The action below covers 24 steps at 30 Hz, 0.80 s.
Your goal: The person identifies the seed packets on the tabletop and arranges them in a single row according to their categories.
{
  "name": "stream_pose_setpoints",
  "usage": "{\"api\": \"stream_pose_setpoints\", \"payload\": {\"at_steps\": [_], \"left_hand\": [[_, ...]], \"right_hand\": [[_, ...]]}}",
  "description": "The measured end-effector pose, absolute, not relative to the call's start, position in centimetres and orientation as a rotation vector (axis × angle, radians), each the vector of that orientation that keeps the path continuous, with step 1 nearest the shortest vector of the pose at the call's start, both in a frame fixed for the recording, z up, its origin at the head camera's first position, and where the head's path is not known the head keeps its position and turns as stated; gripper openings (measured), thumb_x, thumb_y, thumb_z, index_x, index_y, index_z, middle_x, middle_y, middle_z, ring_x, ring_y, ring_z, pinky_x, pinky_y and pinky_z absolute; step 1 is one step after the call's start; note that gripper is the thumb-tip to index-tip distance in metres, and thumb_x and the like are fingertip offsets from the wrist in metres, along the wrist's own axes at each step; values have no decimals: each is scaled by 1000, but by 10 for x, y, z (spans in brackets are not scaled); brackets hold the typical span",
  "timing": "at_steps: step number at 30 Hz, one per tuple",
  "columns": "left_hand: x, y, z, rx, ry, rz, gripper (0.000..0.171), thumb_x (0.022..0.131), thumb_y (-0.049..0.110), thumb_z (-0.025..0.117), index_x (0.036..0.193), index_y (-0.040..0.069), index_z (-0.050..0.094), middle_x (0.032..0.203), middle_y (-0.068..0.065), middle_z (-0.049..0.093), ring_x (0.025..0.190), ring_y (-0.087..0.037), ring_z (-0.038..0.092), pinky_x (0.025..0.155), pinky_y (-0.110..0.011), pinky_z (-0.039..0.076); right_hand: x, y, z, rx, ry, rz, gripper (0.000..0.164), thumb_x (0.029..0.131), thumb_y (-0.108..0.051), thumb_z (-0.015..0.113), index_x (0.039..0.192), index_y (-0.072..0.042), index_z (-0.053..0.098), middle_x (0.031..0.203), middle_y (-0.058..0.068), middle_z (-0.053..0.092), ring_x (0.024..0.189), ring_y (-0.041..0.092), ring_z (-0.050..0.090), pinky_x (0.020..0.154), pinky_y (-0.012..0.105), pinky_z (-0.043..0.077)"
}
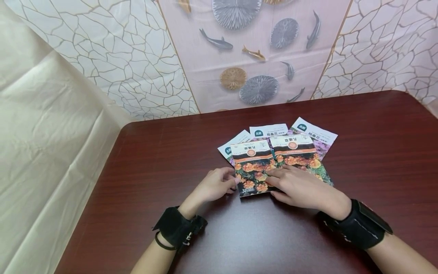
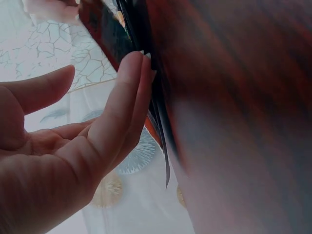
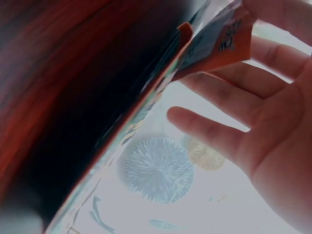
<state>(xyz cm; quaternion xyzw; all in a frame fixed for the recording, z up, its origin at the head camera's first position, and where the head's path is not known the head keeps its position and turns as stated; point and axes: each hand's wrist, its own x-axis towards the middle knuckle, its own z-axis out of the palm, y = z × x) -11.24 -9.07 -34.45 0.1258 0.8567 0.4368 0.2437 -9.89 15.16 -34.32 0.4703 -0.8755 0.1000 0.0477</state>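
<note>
Two marigold seed packets with orange flowers lie in front, a left marigold packet [image 1: 254,167] and a right marigold packet [image 1: 294,150]. My right hand [image 1: 301,186] pinches the right side of the left packet, fingers over its face and thumb at its edge. In the right wrist view, the packet's orange back [image 3: 229,48] tilts up from the table. Beside the left packet's left edge is my left hand [image 1: 217,184], its fingertips right at that edge. The left wrist view shows the left thumb [image 2: 51,85] standing apart from the packet.
Behind the marigold packets, three white-topped packets with purple flowers fan out: a left one [image 1: 225,148], a middle one [image 1: 278,128] and a right one [image 1: 316,131], all partly covered. They lie on a dark red-brown table [image 1: 164,160], with patterned cloth [image 1: 137,57] beyond.
</note>
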Motion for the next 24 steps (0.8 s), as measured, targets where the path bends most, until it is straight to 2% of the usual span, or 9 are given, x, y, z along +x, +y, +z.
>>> {"api": "stream_pose_setpoints", "payload": {"at_steps": [6, 8, 11, 13, 15, 17, 19, 20, 24], "left_hand": [[-111, -89, -342, 312, 2319, 1243, 35, 95, 19, 52, 117, -8, 54, 83, -12, 66, 69, -21, 66, 59, -30, 54], [-110, -89, -342, 308, 2309, 1267, 34, 95, 20, 52, 112, -8, 56, 80, -12, 65, 68, -21, 66, 59, -30, 54], [-110, -88, -341, 318, 2305, 1289, 32, 95, 22, 51, 105, -7, 59, 76, -13, 64, 66, -21, 65, 58, -30, 54], [-110, -88, -342, 322, 2301, 1311, 31, 95, 23, 51, 101, -6, 59, 75, -14, 65, 66, -22, 65, 59, -31, 54], [-110, -89, -342, 326, 2298, 1342, 30, 95, 22, 51, 100, -6, 59, 75, -15, 65, 67, -24, 66, 59, -31, 54], [-110, -89, -343, 324, 2303, 1368, 29, 95, 21, 51, 102, -7, 58, 77, -15, 66, 68, -24, 66, 60, -31, 54], [-110, -89, -343, 317, 2319, 1387, 29, 95, 20, 52, 105, -6, 57, 79, -14, 67, 67, -24, 66, 60, -32, 54], [-110, -89, -343, 314, 2326, 1398, 29, 95, 20, 52, 106, -6, 57, 80, -14, 67, 67, -24, 67, 61, -32, 54], [-109, -88, -341, 291, 2358, 1438, 25, 94, 18, 52, 106, -4, 56, 85, -12, 67, 67, -22, 67, 62, -33, 53]], "right_hand": [[-97, 149, -342, 1386, -2526, 332, 11, 78, -9, 68, 88, -7, 64, 91, 5, 64, 84, 20, 60, 76, 41, 48], [-96, 148, -342, 1373, -2471, 352, 4, 84, -11, 63, 86, -7, 63, 88, 4, 64, 81, 18, 60, 73, 38, 48], [-95, 147, -341, 1368, -2387, 395, 27, 96, -17, 41, 82, -8, 62, 87, 3, 63, 80, 17, 59, 70, 35, 49], [-95, 146, -340, 1371, -2345, 411, 38, 99, -18, 31, 83, -6, 63, 88, 4, 64, 81, 18, 59, 70, 35, 49], [-93, 145, -338, 1377, -2314, 409, 26, 96, -11, 41, 84, -5, 64, 89, 5, 64, 83, 18, 60, 71, 35, 50], [-93, 144, -336, 1390, -2289, 378, 9, 86, -3, 57, 87, -3, 66, 90, 7, 65, 84, 20, 61, 73, 36, 50], [-92, 143, -334, 1404, -2270, 347, 19, 71, 5, 68, 89, -2, 67, 90, 8, 65, 85, 20, 61, 73, 36, 49], [-91, 142, -334, 1411, -2260, 331, 23, 67, 7, 70, 89, -1, 67, 90, 8, 65, 84, 21, 61, 73, 36, 49], [-89, 141, -332, 1437, -2227, 297, 21, 70, 4, 67, 91, 0, 68, 89, 7, 66, 83, 21, 61, 72, 36, 48]]}}
